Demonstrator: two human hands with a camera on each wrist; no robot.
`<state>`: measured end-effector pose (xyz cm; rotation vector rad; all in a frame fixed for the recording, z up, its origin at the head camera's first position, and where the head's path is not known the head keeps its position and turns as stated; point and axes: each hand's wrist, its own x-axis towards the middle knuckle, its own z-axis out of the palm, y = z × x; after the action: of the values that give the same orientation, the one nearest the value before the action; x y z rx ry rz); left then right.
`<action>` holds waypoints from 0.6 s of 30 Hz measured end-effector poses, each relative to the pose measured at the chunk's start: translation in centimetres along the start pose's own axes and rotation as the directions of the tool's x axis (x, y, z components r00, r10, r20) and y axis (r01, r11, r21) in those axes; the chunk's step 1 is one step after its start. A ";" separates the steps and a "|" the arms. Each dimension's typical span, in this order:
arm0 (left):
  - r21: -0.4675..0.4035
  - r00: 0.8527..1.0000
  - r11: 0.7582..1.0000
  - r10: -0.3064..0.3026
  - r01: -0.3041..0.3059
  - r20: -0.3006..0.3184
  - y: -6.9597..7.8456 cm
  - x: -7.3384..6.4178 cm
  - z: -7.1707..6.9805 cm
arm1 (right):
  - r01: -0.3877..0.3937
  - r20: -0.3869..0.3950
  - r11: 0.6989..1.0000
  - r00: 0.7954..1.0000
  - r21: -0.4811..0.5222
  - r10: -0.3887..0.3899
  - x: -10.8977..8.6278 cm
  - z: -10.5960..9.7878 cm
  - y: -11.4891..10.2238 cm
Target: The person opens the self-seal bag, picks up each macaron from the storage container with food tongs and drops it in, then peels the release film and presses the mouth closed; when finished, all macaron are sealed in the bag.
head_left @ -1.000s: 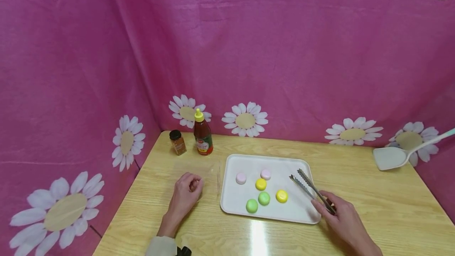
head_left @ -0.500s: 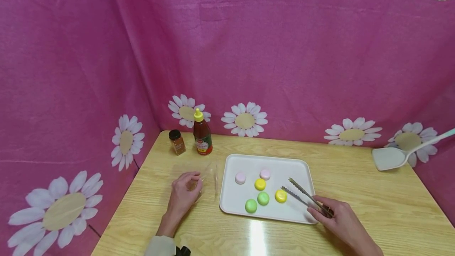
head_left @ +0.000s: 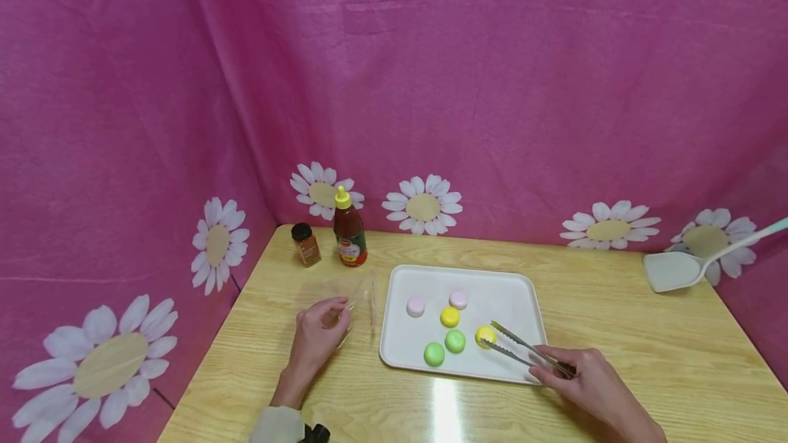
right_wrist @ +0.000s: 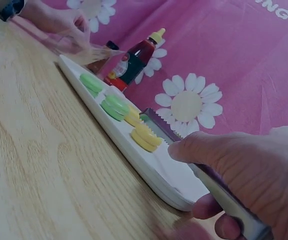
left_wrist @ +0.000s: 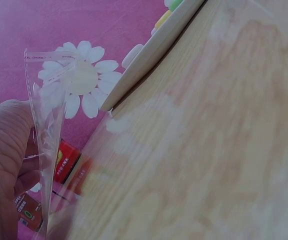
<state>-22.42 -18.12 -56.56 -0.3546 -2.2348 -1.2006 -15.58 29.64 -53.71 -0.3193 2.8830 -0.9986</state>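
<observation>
My right hand [head_left: 594,378] grips a pair of metal tongs [head_left: 520,344] over the right part of a white tray [head_left: 403,347]. The serrated tips are parted on either side of the right-hand yellow macaron [head_left: 483,335]. Also on the tray lie another yellow macaron [head_left: 450,317], two green macarons [head_left: 455,341] and two pale pink ones [head_left: 415,306]. Left of the tray, my left hand [head_left: 315,337] pinches a clear plastic bag [left_wrist: 49,115]; in the left wrist view the bag's mouth stands parted beside the fingers.
Behind the left hand stand a small black-lidded spice jar [head_left: 306,246] and a red sauce bottle [head_left: 349,234] with a yellow cap. A white spatula [head_left: 674,272] lies at the back right. Pink flowered cloth [head_left: 492,108] closes off the wooden table's back and sides.
The tongs have moved left and toward me, from the tray's right side to the yellow macaron. The left hand's fingers have lifted the bag's edge, and its mouth has parted.
</observation>
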 end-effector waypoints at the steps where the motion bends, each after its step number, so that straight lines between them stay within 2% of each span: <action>1: 0.003 1.000 1.000 -0.003 0.003 0.001 0.0 0.0 0.0 | -0.001 0.009 1.000 1.000 -0.003 0.001 0.0 0.0 0.0; 8: -0.006 1.000 1.000 -0.013 0.013 0.004 -0.1 -0.1 -0.1 | -0.019 0.042 0.998 0.999 -0.057 0.022 0.2 0.0 -0.4; 15: -0.027 1.000 0.999 0.022 -0.022 0.009 -0.1 0.0 0.0 | -0.079 0.040 0.997 0.996 -0.023 0.080 0.0 -0.2 -0.5; 18: -0.027 1.000 0.999 0.020 -0.020 0.012 -0.1 0.0 0.0 | -0.102 0.044 0.994 0.994 -0.026 0.103 -0.2 0.0 -0.4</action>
<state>-22.46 -18.19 -56.65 -0.3951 -2.2224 -1.2220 -15.31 29.41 -53.45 -0.1908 2.8402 -0.9290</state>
